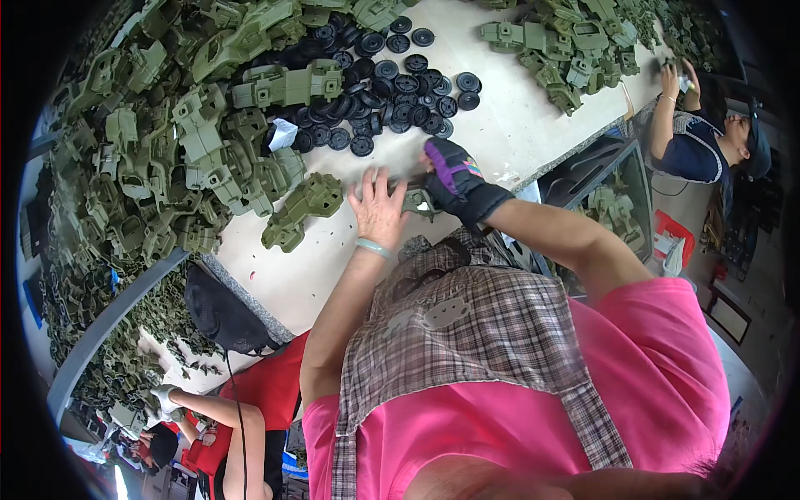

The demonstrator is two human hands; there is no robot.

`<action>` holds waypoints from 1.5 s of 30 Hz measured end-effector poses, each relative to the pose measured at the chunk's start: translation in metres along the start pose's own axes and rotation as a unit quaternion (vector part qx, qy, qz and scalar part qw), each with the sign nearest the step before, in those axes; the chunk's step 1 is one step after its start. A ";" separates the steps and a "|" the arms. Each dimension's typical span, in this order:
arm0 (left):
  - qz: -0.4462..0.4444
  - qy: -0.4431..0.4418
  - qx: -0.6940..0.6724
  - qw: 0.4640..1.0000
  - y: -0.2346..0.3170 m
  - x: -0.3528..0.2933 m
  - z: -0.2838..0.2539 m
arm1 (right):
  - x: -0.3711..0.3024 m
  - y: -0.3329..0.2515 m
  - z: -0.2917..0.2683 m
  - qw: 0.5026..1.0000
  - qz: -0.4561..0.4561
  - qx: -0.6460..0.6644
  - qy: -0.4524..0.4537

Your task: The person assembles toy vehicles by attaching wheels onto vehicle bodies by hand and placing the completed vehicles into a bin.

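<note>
My left hand [380,212], bare with a pale bangle at the wrist, lies with its fingers spread on the pale tabletop. My right hand [452,177] wears a black and purple glove and is curled closed; what is inside its grip is hidden. Between the two hands, close to my apron, sits a small green plastic part [420,202], partly covered by the right hand. Left of my left hand is a loose green toy vehicle body [303,208]. Beyond my hands lie many black toy wheels [406,83], scattered in a heap.
Piled green vehicle bodies [200,125] cover the table's left side, with another heap [575,46] at the far right. A crumpled white paper [282,134] rests by the wheels. A dark crate [596,196] stands right of the table. Co-workers [700,137] sit at the right and lower left.
</note>
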State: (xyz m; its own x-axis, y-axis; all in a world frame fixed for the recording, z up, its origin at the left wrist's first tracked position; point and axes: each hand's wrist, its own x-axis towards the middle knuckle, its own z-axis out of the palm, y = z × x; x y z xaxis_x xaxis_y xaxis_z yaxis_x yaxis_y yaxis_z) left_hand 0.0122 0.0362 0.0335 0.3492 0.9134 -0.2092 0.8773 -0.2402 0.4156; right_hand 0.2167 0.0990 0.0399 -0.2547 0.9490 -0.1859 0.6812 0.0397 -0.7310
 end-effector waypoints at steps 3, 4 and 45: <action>-0.023 0.065 0.093 0.993 0.002 0.014 -0.001 | -0.015 0.016 -0.013 0.993 0.118 0.020 0.014; -0.027 0.065 0.094 0.993 -0.004 0.016 0.007 | -0.011 0.022 -0.029 0.990 0.127 0.053 -0.016; -0.265 0.033 -0.329 0.906 0.059 -0.008 0.041 | 0.035 -0.038 -0.051 0.933 -0.333 -0.096 -0.094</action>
State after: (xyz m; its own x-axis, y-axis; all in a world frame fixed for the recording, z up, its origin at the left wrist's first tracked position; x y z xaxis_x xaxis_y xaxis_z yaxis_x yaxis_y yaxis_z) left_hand 0.0744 0.0011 0.0235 -0.1030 0.8658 -0.4897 0.5214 0.4662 0.7147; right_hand 0.2173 0.1467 0.0944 -0.7692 0.6229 0.1426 0.4351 0.6740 -0.5970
